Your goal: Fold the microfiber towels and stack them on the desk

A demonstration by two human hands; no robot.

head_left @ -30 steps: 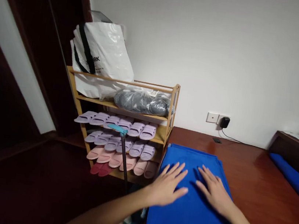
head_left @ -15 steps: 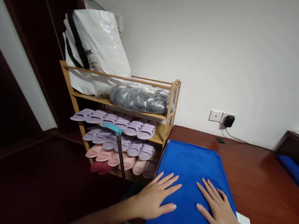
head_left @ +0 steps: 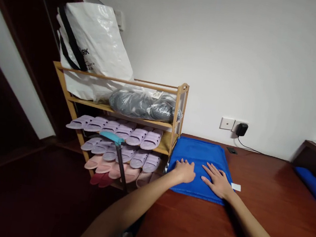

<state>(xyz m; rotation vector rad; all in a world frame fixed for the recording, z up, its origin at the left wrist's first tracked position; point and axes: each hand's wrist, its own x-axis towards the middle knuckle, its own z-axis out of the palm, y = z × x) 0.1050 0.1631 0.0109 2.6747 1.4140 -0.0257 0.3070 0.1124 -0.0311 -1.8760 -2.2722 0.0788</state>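
Note:
A folded blue cloth [head_left: 200, 150] lies flat near the back of the brown wooden tabletop, close to the wall. My left hand [head_left: 185, 172] presses down on its left part, fingers slightly bent and spread, with nothing in them. On the cloth's right part rests my right hand [head_left: 217, 183], palm down, its fingers stretched out and apart. A white label [head_left: 235, 187] sticks out from the cloth's right edge, beside my right wrist. What lies under the two palms is hidden.
Left of the table [head_left: 264, 196] stands a wooden shoe rack [head_left: 179, 109] with several lilac slippers [head_left: 151, 139], a white bag [head_left: 101, 40] and plastic-wrapped grey items [head_left: 136, 103]. A blue-topped handle [head_left: 112, 137] rises before it. A black adapter [head_left: 242, 129] is plugged into the wall.
Both hands and the blue cloth have slid away from me toward the wall, baring the table's front part. My left hand's fingers are more bent than before.

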